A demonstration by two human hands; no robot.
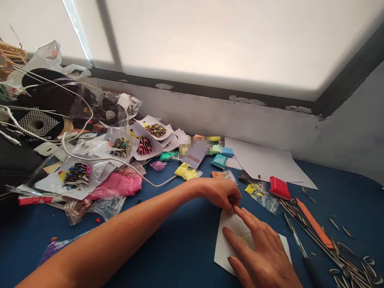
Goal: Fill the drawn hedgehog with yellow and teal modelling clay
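Observation:
A small white sheet of paper [223, 244] lies on the blue table, with a faint yellow-green mark on it. My right hand [261, 248] rests flat on this paper, its fingers spread and covering much of the sheet. At the paper's top edge is my left hand [220, 194], fingers curled together and thumb pointing down. Whatever it may pinch there is hidden. The tip of my right index finger meets the left fingertips. Just beyond the hands are a small bag with orange clay [225, 176] and a bag with yellow clay [255, 191].
On the right lie a red packet [280, 188], an orange stick [313, 222], a pen [297, 236] and scattered sunflower seeds [345, 248]. White sheets [264, 156] lie by the wall. Seed-and-clay pieces on paper [76, 176], a pink cloth [120, 184] and a white cable [114, 159] crowd the left.

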